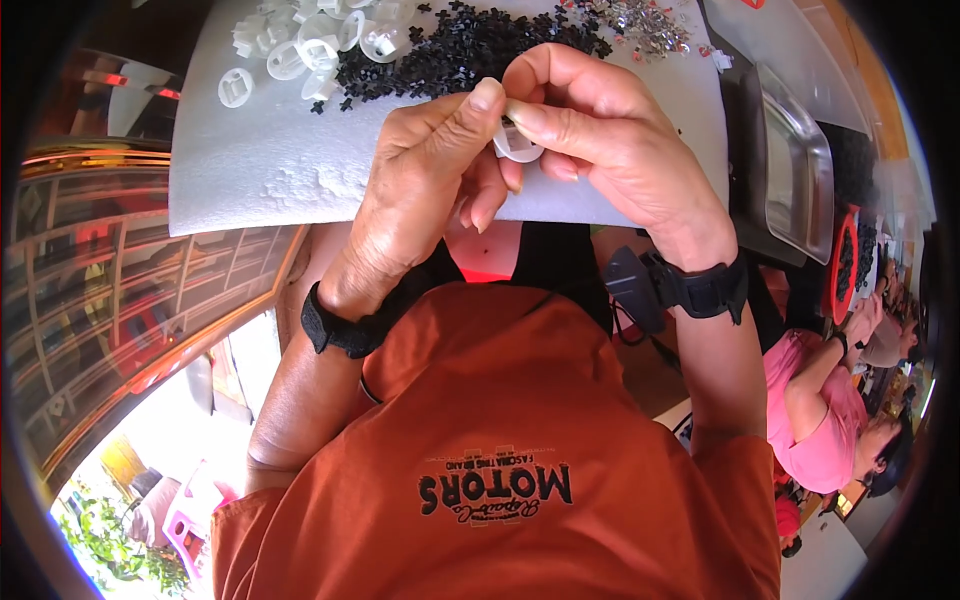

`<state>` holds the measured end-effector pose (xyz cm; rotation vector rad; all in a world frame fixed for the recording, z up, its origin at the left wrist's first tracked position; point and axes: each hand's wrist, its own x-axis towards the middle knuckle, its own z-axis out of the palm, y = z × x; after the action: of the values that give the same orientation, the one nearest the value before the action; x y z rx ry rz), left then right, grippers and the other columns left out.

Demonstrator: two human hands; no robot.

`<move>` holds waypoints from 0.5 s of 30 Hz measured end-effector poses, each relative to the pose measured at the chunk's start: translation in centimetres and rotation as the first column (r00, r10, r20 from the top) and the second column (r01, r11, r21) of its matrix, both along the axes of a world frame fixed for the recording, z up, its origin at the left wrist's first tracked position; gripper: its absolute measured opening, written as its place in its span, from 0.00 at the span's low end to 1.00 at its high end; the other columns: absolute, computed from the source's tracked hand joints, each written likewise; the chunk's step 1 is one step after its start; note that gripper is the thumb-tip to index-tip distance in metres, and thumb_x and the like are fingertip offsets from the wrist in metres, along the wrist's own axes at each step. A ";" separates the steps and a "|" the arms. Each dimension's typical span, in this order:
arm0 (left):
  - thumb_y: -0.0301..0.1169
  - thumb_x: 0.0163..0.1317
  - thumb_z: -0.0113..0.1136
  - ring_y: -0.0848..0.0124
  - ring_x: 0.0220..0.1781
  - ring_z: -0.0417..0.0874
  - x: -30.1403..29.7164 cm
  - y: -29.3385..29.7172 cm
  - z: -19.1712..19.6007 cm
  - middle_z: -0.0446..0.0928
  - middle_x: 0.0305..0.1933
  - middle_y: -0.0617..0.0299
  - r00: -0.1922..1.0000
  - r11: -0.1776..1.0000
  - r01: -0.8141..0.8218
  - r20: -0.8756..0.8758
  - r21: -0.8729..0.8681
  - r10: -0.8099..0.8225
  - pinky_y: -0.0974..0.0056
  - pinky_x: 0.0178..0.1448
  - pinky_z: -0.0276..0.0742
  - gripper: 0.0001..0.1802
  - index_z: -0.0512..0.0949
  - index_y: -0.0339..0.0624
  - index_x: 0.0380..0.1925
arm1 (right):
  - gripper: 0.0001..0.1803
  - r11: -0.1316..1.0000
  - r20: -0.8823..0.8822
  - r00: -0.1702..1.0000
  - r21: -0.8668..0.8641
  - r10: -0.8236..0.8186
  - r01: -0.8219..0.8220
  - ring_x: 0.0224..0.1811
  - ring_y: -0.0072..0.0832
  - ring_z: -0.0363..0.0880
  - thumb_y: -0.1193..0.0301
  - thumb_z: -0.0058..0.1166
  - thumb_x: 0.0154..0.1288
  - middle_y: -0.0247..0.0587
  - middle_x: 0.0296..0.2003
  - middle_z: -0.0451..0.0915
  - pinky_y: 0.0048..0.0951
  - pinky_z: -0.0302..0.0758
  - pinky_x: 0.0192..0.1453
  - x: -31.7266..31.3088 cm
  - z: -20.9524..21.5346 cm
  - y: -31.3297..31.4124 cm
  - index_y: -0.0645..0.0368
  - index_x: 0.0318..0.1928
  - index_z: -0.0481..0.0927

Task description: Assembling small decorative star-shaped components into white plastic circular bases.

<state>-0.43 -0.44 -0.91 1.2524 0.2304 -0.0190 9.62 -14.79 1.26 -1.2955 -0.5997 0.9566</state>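
Well, in the head view the small white disc could slip and drop — uneven thumb pressure from the right hand would cause that. It sits pinched there, above the white table. Both wrists angle inward; the left hand curls close beside it — its grip I can't tell.
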 end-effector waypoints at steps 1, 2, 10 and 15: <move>0.50 0.70 0.44 0.79 0.13 0.68 0.0 0.1 0.0 0.74 0.21 0.61 1.000 1.000 0.005 0.003 -0.011 -0.005 0.73 0.17 0.60 0.27 0.76 0.35 0.29 | 0.07 1.000 0.000 1.000 0.003 -0.005 0.005 0.27 0.15 0.72 0.72 0.52 0.66 0.33 0.28 0.76 0.16 0.61 0.26 -0.1 0.1 0.0 0.62 0.40 0.74; 0.50 0.70 0.44 0.79 0.13 0.68 0.0 0.1 0.1 0.74 0.21 0.61 1.000 1.000 0.010 0.006 -0.022 -0.009 0.73 0.17 0.60 0.27 0.76 0.35 0.29 | 0.08 1.000 0.013 1.000 -0.010 0.003 -0.003 0.27 0.13 0.69 0.70 0.52 0.66 0.31 0.29 0.74 0.15 0.60 0.26 -0.1 0.2 -0.1 0.61 0.41 0.74; 0.42 0.72 0.43 0.78 0.23 0.73 -0.1 -0.2 -0.3 0.78 0.31 0.58 0.996 0.996 0.068 0.070 -0.052 -0.064 0.73 0.30 0.73 0.22 0.74 0.32 0.48 | 0.10 0.972 0.391 0.895 -0.007 -0.214 0.235 0.27 0.10 0.66 0.66 0.53 0.67 0.26 0.29 0.73 0.14 0.60 0.26 -0.6 1.5 -2.0 0.60 0.40 0.74; 0.40 0.71 0.46 0.78 0.23 0.72 -0.1 -0.5 -0.4 0.76 0.27 0.61 0.994 0.997 0.066 0.085 0.043 -0.069 0.76 0.26 0.67 0.22 0.71 0.32 0.55 | 0.14 0.935 0.390 0.913 -0.267 -0.119 0.235 0.25 0.15 0.67 0.65 0.55 0.66 0.30 0.23 0.73 0.22 0.67 0.28 -1.6 0.7 -2.2 0.65 0.32 0.74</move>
<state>-0.48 -0.92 -1.31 1.2972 0.1136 -0.0184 8.05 -17.00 1.93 -1.8045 -0.6187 0.6723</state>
